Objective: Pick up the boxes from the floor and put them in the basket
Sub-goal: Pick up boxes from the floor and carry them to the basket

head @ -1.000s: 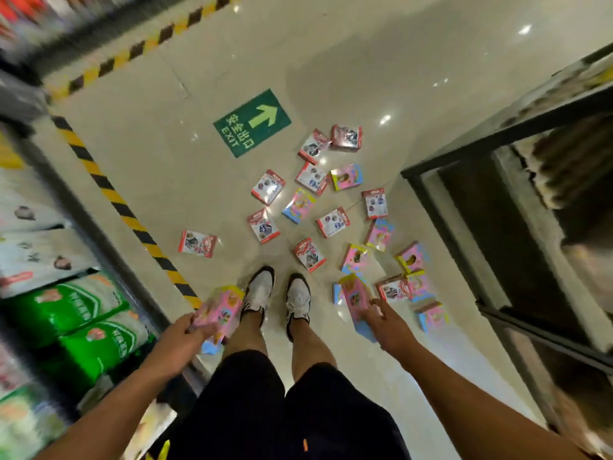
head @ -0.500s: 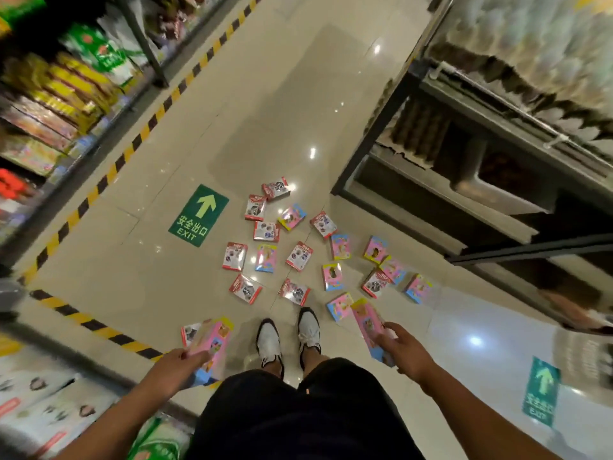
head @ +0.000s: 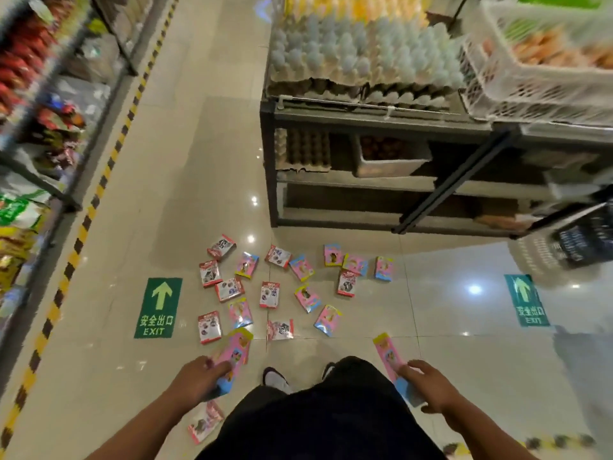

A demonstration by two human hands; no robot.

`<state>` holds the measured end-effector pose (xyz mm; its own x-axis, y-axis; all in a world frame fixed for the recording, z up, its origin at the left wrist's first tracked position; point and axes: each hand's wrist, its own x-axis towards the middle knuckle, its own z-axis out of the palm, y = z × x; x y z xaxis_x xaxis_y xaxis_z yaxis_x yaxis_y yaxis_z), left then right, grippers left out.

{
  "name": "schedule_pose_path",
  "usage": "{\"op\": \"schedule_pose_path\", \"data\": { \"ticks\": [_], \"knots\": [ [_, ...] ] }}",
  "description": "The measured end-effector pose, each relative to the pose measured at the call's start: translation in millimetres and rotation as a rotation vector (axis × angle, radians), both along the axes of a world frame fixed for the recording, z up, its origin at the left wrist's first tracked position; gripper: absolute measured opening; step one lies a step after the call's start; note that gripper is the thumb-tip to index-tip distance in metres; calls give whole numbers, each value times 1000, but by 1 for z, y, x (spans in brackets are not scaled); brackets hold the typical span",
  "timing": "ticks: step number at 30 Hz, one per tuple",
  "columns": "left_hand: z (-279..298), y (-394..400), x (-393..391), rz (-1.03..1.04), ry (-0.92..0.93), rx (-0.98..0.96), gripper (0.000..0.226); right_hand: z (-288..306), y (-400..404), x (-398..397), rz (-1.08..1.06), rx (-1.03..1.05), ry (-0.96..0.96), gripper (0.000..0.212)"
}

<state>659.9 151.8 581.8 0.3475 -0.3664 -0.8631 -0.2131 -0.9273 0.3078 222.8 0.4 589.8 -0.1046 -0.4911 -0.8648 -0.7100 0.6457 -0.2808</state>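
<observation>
Honestly light, stiff card boxes: left hand (head: 195,376) pinching a pink box (head: 234,351), right hand (head: 428,386) gripping another box (head: 388,355) by the end. Best grabbed flat by edges.

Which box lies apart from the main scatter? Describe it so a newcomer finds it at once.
Start at the left EXIT sign on the floor. Look down toward the left hand: just below it lies a red box, the only one behind the hands, away from the scatter.

Small flat pink-and-blue and red-and-white cardboard boxes (head: 270,294) lie scattered flat on the floor at twelve o'clock; a dark mesh basket (head: 583,240) sits blurred at two o'clock.
</observation>
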Motion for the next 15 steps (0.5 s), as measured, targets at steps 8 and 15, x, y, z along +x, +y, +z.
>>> {"op": "schedule_pose_path", "data": {
  "ticks": [8,15],
  "knots": [
    [34,-128,-92,-186,88,-163,81,4,39,-103,-344,-39,-17,42],
    [44,-222,-252,-409,50,-250,68,-16,92,-252,-508,-47,5,51]
  ]
}}
